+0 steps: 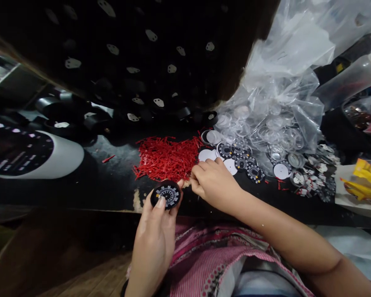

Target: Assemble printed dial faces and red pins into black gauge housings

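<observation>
My left hand (157, 231) grips a round black dial gauge (167, 194) with white numbers and a yellow mark, its thumb resting on the face. To its right, my right hand (214, 179) is closed, with fingertips pinched at the right edge of the red pointer pile (167, 159). Whatever lies between those fingertips is hidden. Just beyond the right hand lie printed black dial discs (241, 163) and white discs (230, 166), partly overlapping.
Clear round lenses (275, 128) spill from a plastic bag (284, 90) at the right. Small metal and black parts (318, 173) lie beside a yellow packet (366, 177). A white cylindrical device (66, 154) stands left. A large dark container (126, 45) with white-marked parts fills the back.
</observation>
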{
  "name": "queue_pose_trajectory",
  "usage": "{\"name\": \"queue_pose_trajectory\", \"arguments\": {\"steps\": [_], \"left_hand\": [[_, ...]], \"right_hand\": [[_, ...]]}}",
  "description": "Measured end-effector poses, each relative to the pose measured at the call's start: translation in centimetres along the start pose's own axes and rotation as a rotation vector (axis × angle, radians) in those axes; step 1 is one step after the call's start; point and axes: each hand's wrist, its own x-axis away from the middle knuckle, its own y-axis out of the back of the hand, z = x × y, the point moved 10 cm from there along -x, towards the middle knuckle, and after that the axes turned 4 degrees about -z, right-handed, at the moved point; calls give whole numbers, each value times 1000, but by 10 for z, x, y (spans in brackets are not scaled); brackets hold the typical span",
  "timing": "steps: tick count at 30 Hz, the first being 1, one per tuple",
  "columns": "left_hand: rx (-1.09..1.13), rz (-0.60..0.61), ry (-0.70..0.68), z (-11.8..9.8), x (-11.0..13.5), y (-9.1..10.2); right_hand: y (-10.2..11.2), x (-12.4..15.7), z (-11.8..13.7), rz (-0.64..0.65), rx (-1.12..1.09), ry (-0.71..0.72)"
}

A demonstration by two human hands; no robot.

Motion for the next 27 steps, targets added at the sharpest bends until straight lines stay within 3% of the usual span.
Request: {"name": "queue_pose_trajectory", "arguments": {"steps": [4, 8, 12, 15, 18, 27], "left_hand": [[-12, 9, 7, 6, 0, -7], [39, 117, -76, -9, 3, -26], [18, 94, -102, -19, -2, -29], [-197, 96, -41, -7, -8, -31], [-342, 194, -23, 6, -9, -41], [-531, 273, -233, -10, -2, -55]], "right_hand": [[10, 9, -6, -38, -192, -72], [27, 21, -21, -128, -472, -216], [49, 27, -18, -251, -672, -180], [53, 27, -9, -232, -633, -113], [49, 27, -12, -178, -538, -148], [47, 31, -20, -123, -506, -208]]}}
